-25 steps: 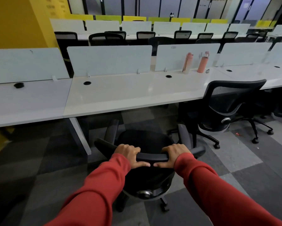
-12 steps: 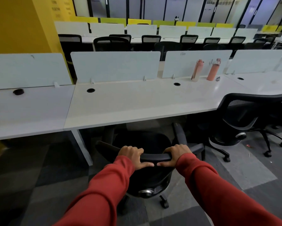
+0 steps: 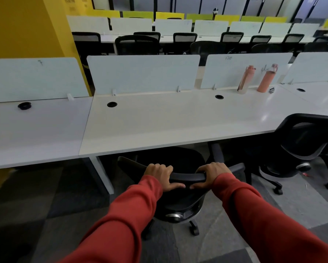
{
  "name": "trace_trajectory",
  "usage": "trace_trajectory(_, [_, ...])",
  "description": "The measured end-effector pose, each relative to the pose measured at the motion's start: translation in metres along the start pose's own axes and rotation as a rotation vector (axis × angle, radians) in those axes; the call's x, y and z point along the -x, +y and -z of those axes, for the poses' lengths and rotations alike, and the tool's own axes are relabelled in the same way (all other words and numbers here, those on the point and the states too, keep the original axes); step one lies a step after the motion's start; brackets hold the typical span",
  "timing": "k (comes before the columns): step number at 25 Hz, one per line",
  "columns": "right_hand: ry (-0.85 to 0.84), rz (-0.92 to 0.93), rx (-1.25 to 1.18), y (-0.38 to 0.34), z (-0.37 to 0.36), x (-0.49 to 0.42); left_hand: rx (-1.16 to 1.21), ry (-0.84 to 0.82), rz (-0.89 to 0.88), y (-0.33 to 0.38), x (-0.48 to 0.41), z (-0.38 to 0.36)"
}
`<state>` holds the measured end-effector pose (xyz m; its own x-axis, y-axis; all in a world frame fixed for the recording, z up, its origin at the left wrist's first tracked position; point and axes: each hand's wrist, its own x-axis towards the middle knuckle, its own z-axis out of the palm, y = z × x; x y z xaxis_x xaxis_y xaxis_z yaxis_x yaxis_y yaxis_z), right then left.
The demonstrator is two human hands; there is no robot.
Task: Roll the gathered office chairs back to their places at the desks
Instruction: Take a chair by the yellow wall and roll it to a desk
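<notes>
– Moved on since the earlier frames, has it?
– Yes. The office chair (image 3: 180, 202) has rolled forward to the white desk (image 3: 159, 126). Its seat now sits partly under the desk's front edge, where before it stood short of it.
– And the hands?
– Both stay on the backrest's top rail. The left hand (image 3: 160, 175) and right hand (image 3: 213, 175) are each curled over it, thumbs on the near side and almost meeting in the middle.
– Room at the sides?
– On the left, the slanted desk leg (image 3: 100, 173) comes down just beside the left armrest (image 3: 129, 164); I cannot tell whether they touch. On the right, a second black mesh chair (image 3: 307, 141) stands near, also at the desk's edge. A strip of grey carpet (image 3: 235, 215) lies open between the two chair bases.
– Anything ahead?
– The right armrest (image 3: 216, 152) runs in under the edge. Beneath the desk it is too dark to see more.
– On top?
– Two pink bottles (image 3: 245, 79) (image 3: 266, 78) stand upright against a frosted divider panel (image 3: 142, 73), well right of the chair. A round cable grommet (image 3: 112, 104) sits near the panel. A yellow pillar (image 3: 26, 25) rises at far left, and more rows of desks and chairs stand beyond.
</notes>
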<state>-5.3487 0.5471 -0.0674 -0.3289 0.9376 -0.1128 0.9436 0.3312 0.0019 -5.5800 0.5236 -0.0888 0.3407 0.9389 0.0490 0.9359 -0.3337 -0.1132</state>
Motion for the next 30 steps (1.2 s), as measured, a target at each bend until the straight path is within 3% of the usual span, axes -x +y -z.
trace_trajectory(21, [-0.02, 0.326, -0.072, 0.115, 0.016, -0.188, 0.021, -0.027, 0.319, 0.008, -0.163, -0.005])
trace_trajectory(26, [0.005, 0.339, -0.061, 0.123, 0.009, -0.206, 0.023, 0.012, 0.374, 0.006, -0.177, -0.01])
trace_trajectory(30, [-0.118, 0.293, -0.054, 0.119, 0.019, -0.21, 0.08, 0.002, 0.365, 0.006, -0.177, -0.004])
